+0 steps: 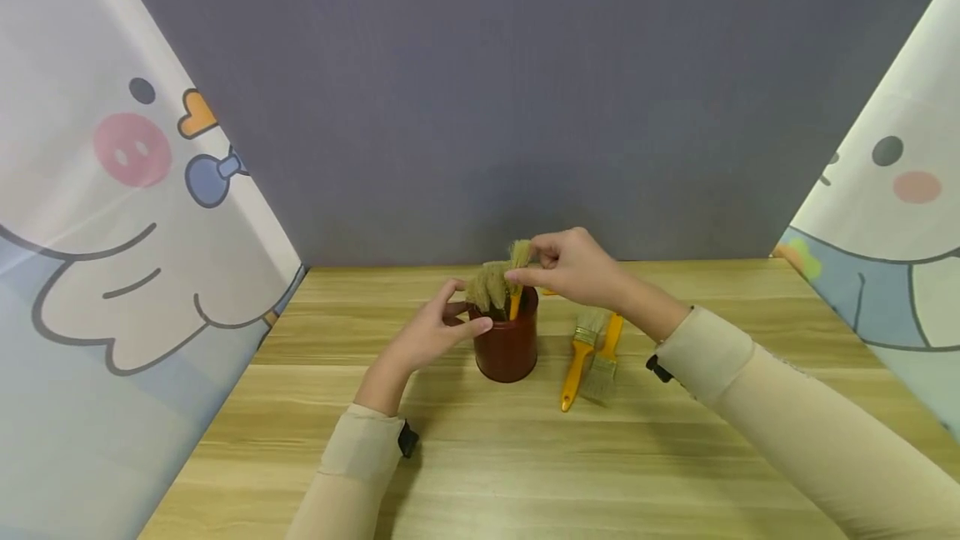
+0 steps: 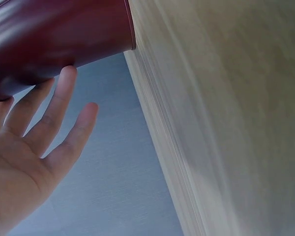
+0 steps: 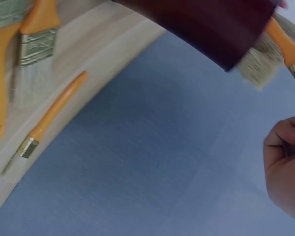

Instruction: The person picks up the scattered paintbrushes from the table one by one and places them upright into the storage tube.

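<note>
Above the red cup [image 1: 507,348], the right hand [image 1: 572,267] pinches a brush [image 1: 517,273].

A dark red pot [image 1: 507,350] stands on the pale wood-grain bench [image 1: 480,457]. The brushes [image 1: 588,357] have orange handles and tan bristles. The backdrop [image 1: 525,90] is plain grey; the side curtains [image 1: 112,232] bear cartoon prints.

We see the cup [image 1: 507,348] standing on the desk [image 1: 480,465], near its middle, with several brushes [image 1: 491,286] upright in it. The left hand [image 1: 435,332] rests against the cup's left side; the right hand [image 1: 573,265] is above its rim, pinching one brush [image 1: 517,273]. Two brushes [image 1: 588,352] lie side by side on the desk just right of the cup, and a thin brush [image 3: 51,115] lies behind them.
</note>
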Demonstrator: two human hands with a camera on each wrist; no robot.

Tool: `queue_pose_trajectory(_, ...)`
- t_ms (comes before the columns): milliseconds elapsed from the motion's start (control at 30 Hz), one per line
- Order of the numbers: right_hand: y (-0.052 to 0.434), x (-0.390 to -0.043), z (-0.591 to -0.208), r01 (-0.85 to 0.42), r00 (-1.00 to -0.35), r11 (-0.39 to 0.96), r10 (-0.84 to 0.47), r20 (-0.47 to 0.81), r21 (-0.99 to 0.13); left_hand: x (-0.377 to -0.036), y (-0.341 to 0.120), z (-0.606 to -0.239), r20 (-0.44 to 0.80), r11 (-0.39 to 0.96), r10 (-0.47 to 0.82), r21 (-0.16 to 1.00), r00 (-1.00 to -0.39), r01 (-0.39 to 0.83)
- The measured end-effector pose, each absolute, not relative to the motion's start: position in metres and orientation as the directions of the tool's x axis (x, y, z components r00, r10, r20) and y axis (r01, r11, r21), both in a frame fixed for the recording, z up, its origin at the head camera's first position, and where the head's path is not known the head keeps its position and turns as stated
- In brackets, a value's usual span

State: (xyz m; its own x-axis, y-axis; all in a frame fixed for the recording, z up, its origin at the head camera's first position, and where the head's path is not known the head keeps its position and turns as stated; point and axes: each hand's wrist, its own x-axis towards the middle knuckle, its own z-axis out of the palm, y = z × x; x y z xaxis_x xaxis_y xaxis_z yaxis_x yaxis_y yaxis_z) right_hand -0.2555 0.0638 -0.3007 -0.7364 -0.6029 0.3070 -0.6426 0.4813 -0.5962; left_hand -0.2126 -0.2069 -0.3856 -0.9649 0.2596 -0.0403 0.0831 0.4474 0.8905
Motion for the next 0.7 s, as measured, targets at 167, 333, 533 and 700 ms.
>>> queue_pose_trajectory(167, 0.058, -0.257, -0.315, -0.608, -0.754, 0.609, -0.644, 0.129, -0.51, -0.212, -0.206, -0.385, -0.042, 0.451, 0.266, 0.889, -0.963, 0.086)
queue_pose_trajectory(333, 0.058, -0.255, -0.318, -0.641, -0.757, 0.665, -0.63, 0.174, -0.383, -0.211, -0.205, -0.386, -0.051, 0.461, 0.253, 0.884, -0.966, 0.074)
queue_pose_trajectory(533, 0.054, -0.257, -0.313, -0.649, -0.759, 0.689, -0.618, 0.207, -0.324, -0.212, -0.207, -0.385, -0.046, 0.456, 0.251, 0.887, -0.967, 0.077)
queue_pose_trajectory(700, 0.052, -0.257, -0.322, -0.635, -0.768, 0.723, -0.628, 0.125, -0.273, -0.21, -0.209, -0.383, -0.052, 0.472, 0.245, 0.879, -0.968, 0.072)
